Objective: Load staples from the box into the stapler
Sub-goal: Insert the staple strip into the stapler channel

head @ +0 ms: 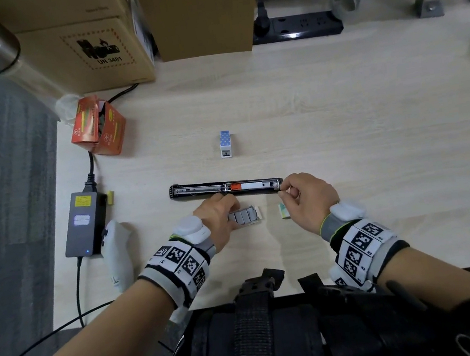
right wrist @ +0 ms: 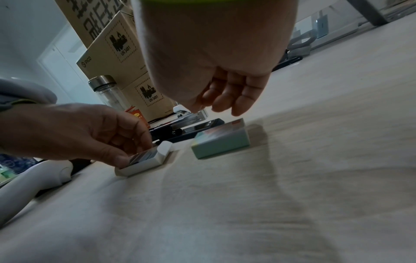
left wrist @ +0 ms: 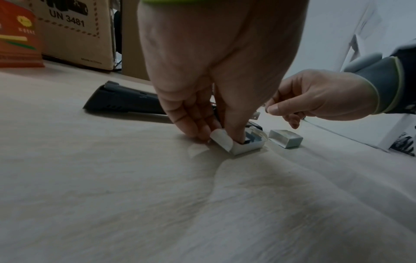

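Note:
The black stapler (head: 199, 190) (left wrist: 121, 101) (right wrist: 171, 133) lies opened flat on the table, its metal magazine facing up. My right hand (head: 282, 192) (left wrist: 272, 110) (right wrist: 202, 108) pinches the metal front end of the magazine at the stapler's right end. Just in front of the stapler lies the open white staple tray (head: 248, 216) (left wrist: 247, 148) (right wrist: 144, 165), filled with grey staple strips. My left hand (head: 217, 213) (left wrist: 216, 131) (right wrist: 135, 151) holds the tray's left end, thumb down on the staples, fingers on its far side. The box's empty sleeve (head: 284, 211) (left wrist: 284, 140) (right wrist: 223, 142) lies right of the tray.
A small blue dotted box (head: 225, 144) stands behind the stapler. On the left are an orange carton (head: 100, 127), a power adapter (head: 83, 223) with cable and a white controller (head: 117, 254). Cardboard boxes (head: 88, 47) and a power strip (head: 297, 27) line the back.

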Available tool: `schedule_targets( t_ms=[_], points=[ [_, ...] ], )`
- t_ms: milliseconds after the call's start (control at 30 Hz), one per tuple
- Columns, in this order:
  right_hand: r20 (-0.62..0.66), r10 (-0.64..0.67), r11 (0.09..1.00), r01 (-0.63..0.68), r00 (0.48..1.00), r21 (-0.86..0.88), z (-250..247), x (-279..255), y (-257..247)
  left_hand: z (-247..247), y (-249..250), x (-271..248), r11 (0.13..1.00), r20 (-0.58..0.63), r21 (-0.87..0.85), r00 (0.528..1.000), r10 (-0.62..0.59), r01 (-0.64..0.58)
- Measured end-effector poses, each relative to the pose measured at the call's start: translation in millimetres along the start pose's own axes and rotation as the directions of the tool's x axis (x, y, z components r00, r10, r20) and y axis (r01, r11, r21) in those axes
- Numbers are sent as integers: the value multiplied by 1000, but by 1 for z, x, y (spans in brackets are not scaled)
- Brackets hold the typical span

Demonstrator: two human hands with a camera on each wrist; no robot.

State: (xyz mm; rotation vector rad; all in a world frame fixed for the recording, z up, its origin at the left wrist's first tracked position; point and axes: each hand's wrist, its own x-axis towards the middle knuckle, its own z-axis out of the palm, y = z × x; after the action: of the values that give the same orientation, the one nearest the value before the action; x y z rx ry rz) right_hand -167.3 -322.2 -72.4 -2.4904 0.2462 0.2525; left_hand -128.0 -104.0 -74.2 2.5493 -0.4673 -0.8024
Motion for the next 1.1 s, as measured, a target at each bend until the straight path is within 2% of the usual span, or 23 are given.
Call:
schedule_targets(
  t_ms=[200, 367, 600, 967, 1100],
  points=[
    [15, -38, 999, 38, 999, 7, 6, -4, -5, -4, 7, 2, 995, -16, 86, 998, 57, -55],
    [0, -92, 995, 92, 996, 23, 11, -8, -8, -5, 13, 6, 977, 32, 203, 998, 52, -57],
    [16, -76, 997, 76, 997, 16, 11, -5, -10, -6, 15, 6, 943, 70, 325, 996, 56, -76],
    [5, -66, 998, 66, 998, 16, 8, -7, -9, -18, 10, 4, 928, 75, 354, 993, 95, -115],
    [9, -72, 997, 71, 997, 27, 8, -6, -12, -24, 11, 4, 963, 40, 255, 996, 80, -87]
  ],
)
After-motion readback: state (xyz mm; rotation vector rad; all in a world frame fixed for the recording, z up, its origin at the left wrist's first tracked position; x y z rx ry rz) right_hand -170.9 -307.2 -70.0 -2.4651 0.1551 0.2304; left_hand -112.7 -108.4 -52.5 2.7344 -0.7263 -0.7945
